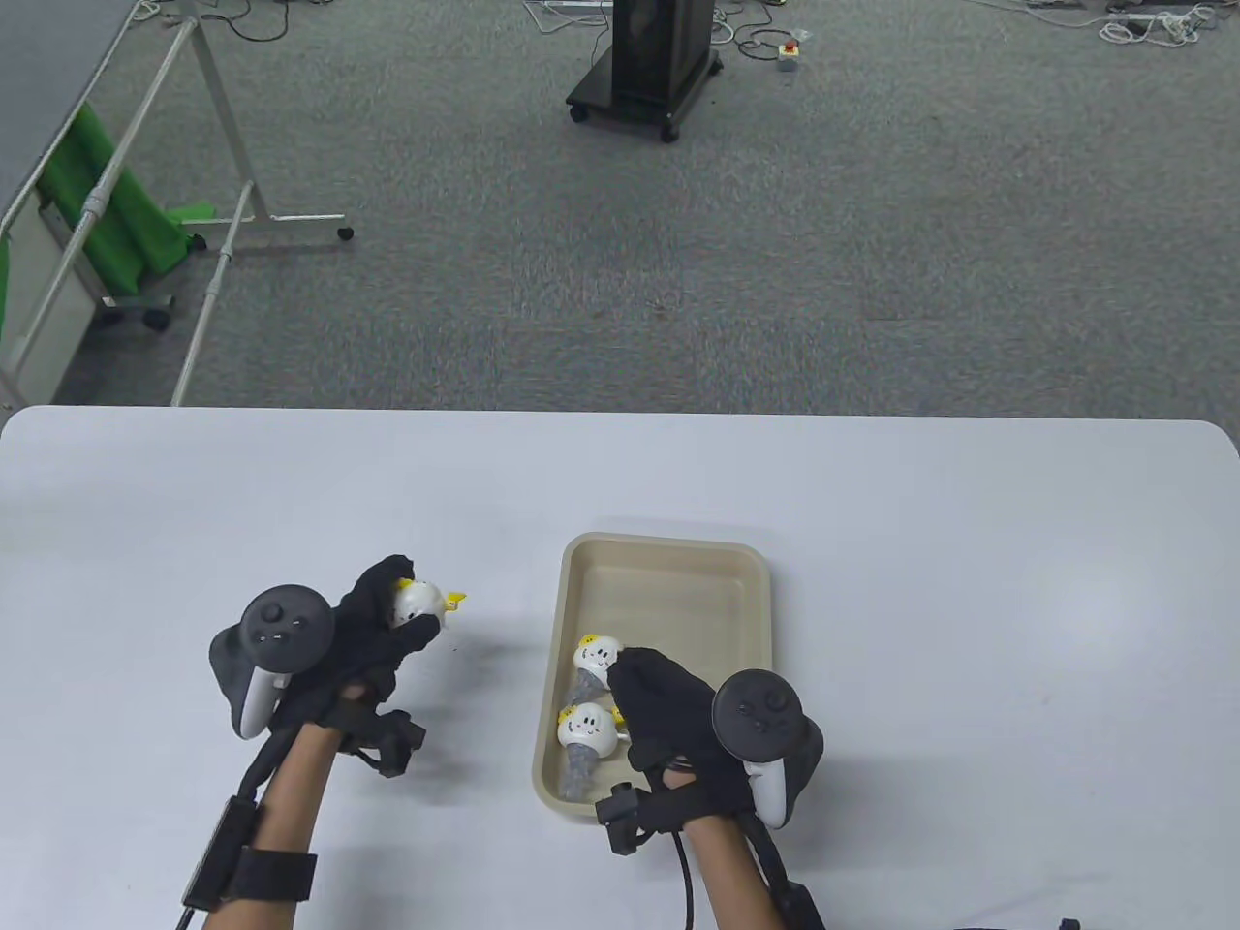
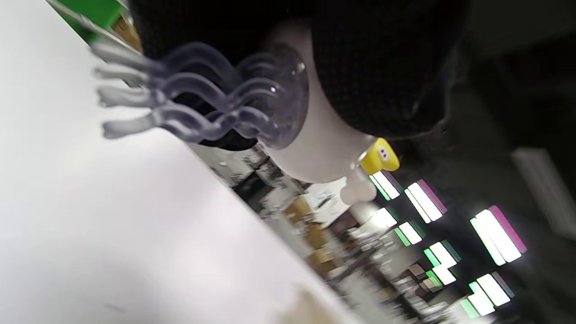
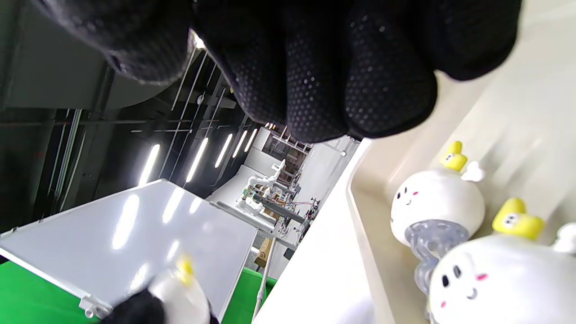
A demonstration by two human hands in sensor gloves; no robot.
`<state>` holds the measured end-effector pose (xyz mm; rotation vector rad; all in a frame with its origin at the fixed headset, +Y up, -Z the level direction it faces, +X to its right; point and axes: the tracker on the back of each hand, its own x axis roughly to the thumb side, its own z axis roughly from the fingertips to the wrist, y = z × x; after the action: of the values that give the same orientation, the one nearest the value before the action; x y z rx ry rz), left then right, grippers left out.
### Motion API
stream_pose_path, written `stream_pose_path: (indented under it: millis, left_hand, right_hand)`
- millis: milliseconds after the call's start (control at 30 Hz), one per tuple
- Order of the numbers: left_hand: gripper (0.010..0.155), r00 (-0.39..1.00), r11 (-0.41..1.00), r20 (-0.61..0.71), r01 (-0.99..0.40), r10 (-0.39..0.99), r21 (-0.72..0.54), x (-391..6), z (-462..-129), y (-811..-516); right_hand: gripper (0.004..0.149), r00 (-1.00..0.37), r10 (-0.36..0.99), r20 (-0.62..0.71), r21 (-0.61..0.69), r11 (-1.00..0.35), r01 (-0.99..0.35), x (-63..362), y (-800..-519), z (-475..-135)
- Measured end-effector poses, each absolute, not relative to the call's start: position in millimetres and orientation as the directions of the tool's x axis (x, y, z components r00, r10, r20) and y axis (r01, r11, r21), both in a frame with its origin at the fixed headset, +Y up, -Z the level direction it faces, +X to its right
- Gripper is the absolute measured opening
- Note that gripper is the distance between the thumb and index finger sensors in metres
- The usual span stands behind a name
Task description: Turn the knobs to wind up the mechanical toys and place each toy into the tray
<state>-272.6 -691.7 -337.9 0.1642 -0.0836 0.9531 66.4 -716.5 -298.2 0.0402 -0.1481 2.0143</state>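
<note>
My left hand (image 1: 387, 620) grips a white jellyfish toy (image 1: 417, 601) with a yellow knob (image 1: 455, 601), lifted above the table left of the tray. In the left wrist view the toy's white body (image 2: 319, 148), clear wavy tentacles (image 2: 180, 108) and yellow knob (image 2: 380, 157) show under the gloved fingers. The beige tray (image 1: 668, 562) holds two more white jellyfish toys (image 1: 593, 659) (image 1: 585, 728), lying side by side at its near left. My right hand (image 1: 668, 707) hovers over the tray's near end with curled fingers (image 3: 342, 72) holding nothing; both toys (image 3: 436, 204) (image 3: 499, 279) lie just below it.
The white table (image 1: 872, 504) spreads around the tray. Beyond its far edge are a grey carpet, a wheeled metal frame (image 1: 223, 194) with green cloth at the left and a black wheeled stand (image 1: 649, 68).
</note>
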Motion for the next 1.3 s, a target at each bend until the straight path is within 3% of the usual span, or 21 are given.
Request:
stream_pose_path:
  millis: [167, 333, 633, 1000, 1133, 1233, 1300]
  left_hand:
    - [0.078, 0.357, 0.346, 0.249, -0.934, 0.901, 0.087, -236, -311, -693]
    - [0.082, 0.287, 0.285, 0.311, -0.957, 0.906, 0.054, -215, -301, -717]
    - [0.079, 0.225, 0.231, 0.269, -0.973, 0.936, 0.01, -206, -296, -753]
    - [0.077, 0.189, 0.2, 0.275, -0.98, 0.943, -0.012, -202, -293, -754]
    - [0.077, 0.18, 0.192, 0.273, -0.981, 0.945, -0.018, -200, -292, -754]
    - [0.077, 0.172, 0.185, 0.274, -0.983, 0.946, -0.021, -200, -291, -754]
    - [0.077, 0.178, 0.193, 0.28, -0.981, 0.943, -0.027, -200, -291, -754]
  right_hand:
    - [0.057, -0.5, 0.851, 0.161, -0.049, -0.499, -0.865, 55, -713, -294]
    - [0.061, -0.601, 0.76, 0.248, -0.053, -0.609, -0.792, 44, -708, -288]
    - [0.06, -0.769, 0.52, 0.372, -0.155, -0.782, -0.603, 22, -703, -276]
    - [0.048, -0.718, 0.596, 0.36, -0.162, -0.718, -0.677, 25, -704, -279]
    - [0.046, -0.632, 0.7, 0.333, -0.113, -0.636, -0.763, 32, -707, -284]
    - [0.044, -0.507, 0.826, 0.245, -0.034, -0.515, -0.856, 39, -716, -293]
    - [0.043, -0.373, 0.925, 0.076, 0.058, -0.377, -0.924, 44, -726, -299]
